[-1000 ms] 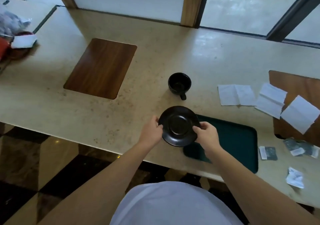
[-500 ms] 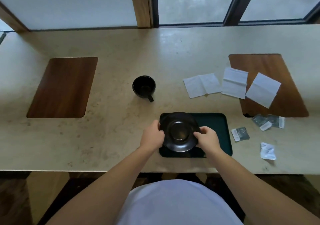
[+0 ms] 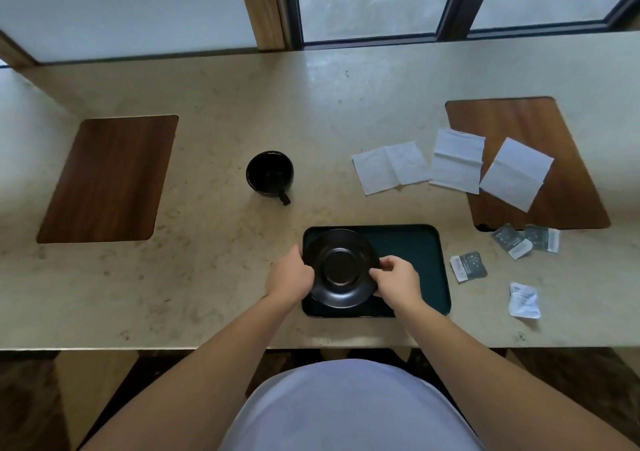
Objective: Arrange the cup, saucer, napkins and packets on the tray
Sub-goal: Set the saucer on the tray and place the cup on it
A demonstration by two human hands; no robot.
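The step in hand is placing the saucer (image 3: 341, 268) on the tray (image 3: 426, 260). The left hand (image 3: 289, 277) grips the saucer's left rim with curled fingers and the right hand (image 3: 398, 282) pinches its right rim. The saucer sits over the tray's left half; whether it rests flat or hangs just above I cannot tell. The next move likely calls for settling it down, letting go, then reaching far and left for the cup (image 3: 270, 173), which stands upright on the counter (image 3: 207, 260) and looks empty. The tray holds nothing but the saucer. Three napkins (image 3: 453, 161) lie far right. The packets (image 3: 467, 266) lie scattered just right of the tray, all on the counter.
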